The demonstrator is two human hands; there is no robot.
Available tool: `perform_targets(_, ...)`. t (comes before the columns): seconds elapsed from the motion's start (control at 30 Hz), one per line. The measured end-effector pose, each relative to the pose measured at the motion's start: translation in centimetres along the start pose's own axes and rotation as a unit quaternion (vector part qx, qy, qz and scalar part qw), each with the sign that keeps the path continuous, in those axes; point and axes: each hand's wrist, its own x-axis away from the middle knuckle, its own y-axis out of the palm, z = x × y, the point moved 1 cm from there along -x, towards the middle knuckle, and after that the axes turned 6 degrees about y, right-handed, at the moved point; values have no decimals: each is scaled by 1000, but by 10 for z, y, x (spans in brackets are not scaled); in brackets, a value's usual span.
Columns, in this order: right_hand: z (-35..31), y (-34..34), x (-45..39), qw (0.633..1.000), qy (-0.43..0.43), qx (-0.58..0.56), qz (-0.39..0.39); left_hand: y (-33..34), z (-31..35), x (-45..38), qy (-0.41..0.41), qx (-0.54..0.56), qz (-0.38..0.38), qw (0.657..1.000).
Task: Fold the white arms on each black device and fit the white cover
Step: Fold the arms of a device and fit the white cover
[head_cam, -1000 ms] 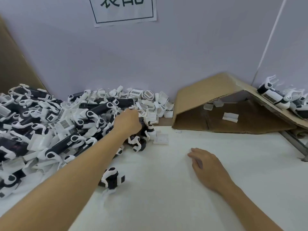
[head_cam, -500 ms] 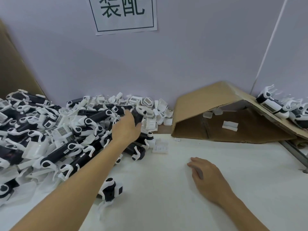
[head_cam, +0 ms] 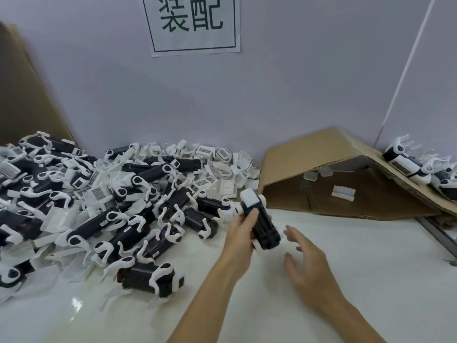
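A black device (head_cam: 262,222) is being gripped by the left hand (head_cam: 241,230) above the white worktop (head_cam: 371,280), fingers curled round its body, white end pointing away toward the wall. The right hand (head_cam: 305,259) is being held just beside it, fingers spread and relaxed, holding nothing, not touching. A big heap of black devices (head_cam: 103,204) with white arms sticking out is being piled on the left, mixed with loose white covers (head_cam: 227,186) at the back. One lone device (head_cam: 148,277) is lying in front of the heap. A bent cardboard sheet (head_cam: 329,157) is being leaned against the wall on the right, with finished units (head_cam: 420,169) lying on its slope. A paper sign (head_cam: 193,23) is being displayed on the wall.
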Motion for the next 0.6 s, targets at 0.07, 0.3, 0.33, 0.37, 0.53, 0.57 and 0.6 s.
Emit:
perform_targets(0.07, -9, 7, 4, 997, -20, -74, -3, 4, -17, 3, 10, -2, -3, 1000)
perform_targets(0.3, -22, 26, -7, 990, 53, -120, 52, 15, -30, 4, 47, -43, -10, 998)
perform_targets(0.33, -22, 26, -9, 989, 57, -125, 53, 14, -29, 3, 54, -51, -6, 997)
perform_targets(0.37, -23, 26, -12, 989, 51, -131, 53, 13, -29, 0, 62, -62, -1, 996)
perform_targets(0.53, -32, 22, -25, 986, 10, -150, 69, 6, -23, -14, 79, -89, 12, 993)
perform_targets(0.57, -31, 24, -27, 986, 8, -150, 71, 4, -23, -16, 80, -89, 14, 993)
perform_targets(0.6, -31, 25, -29, 987, 6, -147, 71, 3, -24, -17, 82, -86, 16, 993)
